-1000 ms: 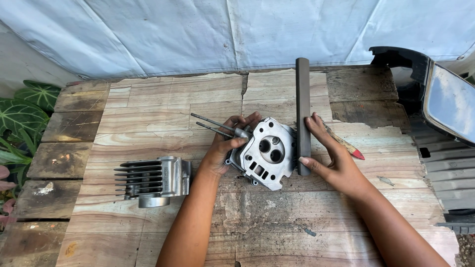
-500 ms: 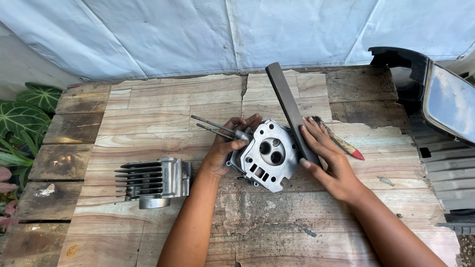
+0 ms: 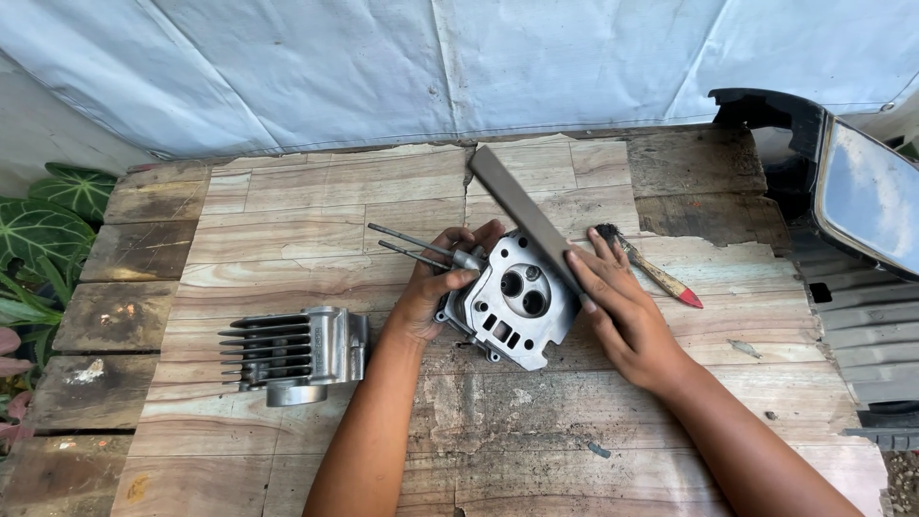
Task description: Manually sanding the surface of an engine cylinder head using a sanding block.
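Head cam, looking straight down at a rough wooden table (image 3: 316, 206). A silver cylinder head (image 3: 514, 302) is sitting flat near the middle of it, face up, with two round ports showing. The left hand (image 3: 433, 287) is wrapping around the head's left edge, fingers curled and thumb pressing on top, so it's gripping it firmly. Two thin metal studs (image 3: 407, 247) are sticking out to the left, just past those fingers.

The right hand (image 3: 617, 306) is lying along the head's right side, fingers fairly straight and pressing against a long flat grey bar (image 3: 526, 215). The bar is running diagonally from the upper left down to the hand, its lower end touching the head's right edge. Can't tell whether the fingers are actually closing round the bar or just pushing on it.

Just beside the right hand a small brush with a red handle (image 3: 659, 273) is lying on the wood. Well off to the left, a finned engine cylinder (image 3: 292, 352) is resting on its side. Green leaves (image 3: 33, 235) are poking in at the left edge, and a mirror (image 3: 866, 196) is showing at the right.
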